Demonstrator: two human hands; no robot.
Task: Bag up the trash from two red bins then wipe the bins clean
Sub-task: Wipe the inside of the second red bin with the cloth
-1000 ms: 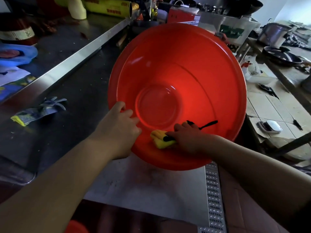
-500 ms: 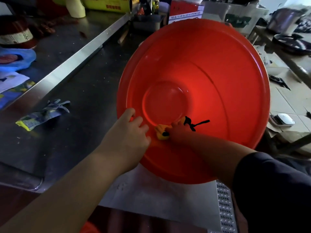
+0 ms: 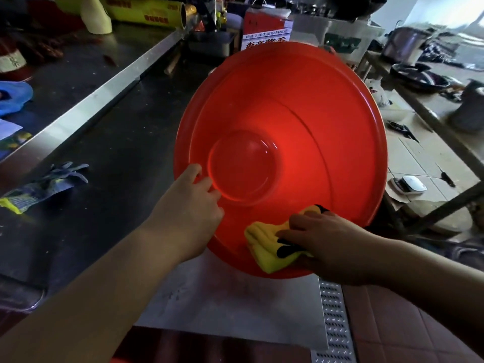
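Note:
A large round red bin (image 3: 309, 132) is tipped toward me, its inside and round bottom showing. My left hand (image 3: 188, 213) grips its near-left rim, fingers curled over the edge into the bin. My right hand (image 3: 324, 242) holds a folded yellow cloth with black marks (image 3: 264, 244) and presses it against the inner wall at the near rim. The second bin is only a red sliver at the bottom edge (image 3: 117, 358).
A dark steel counter (image 3: 110, 142) runs along the left, with a grey-and-yellow glove (image 3: 39, 189) lying on it. Boxes and a white container (image 3: 340, 40) stand behind the bin. A wooden bench with pans (image 3: 419, 77) is at right; a floor drain grate (image 3: 332, 323) lies below.
My right hand has drawn the yellow cloth from beside the bin's bottom out to the near rim. The bin has tilted slightly; my left hand keeps its grip.

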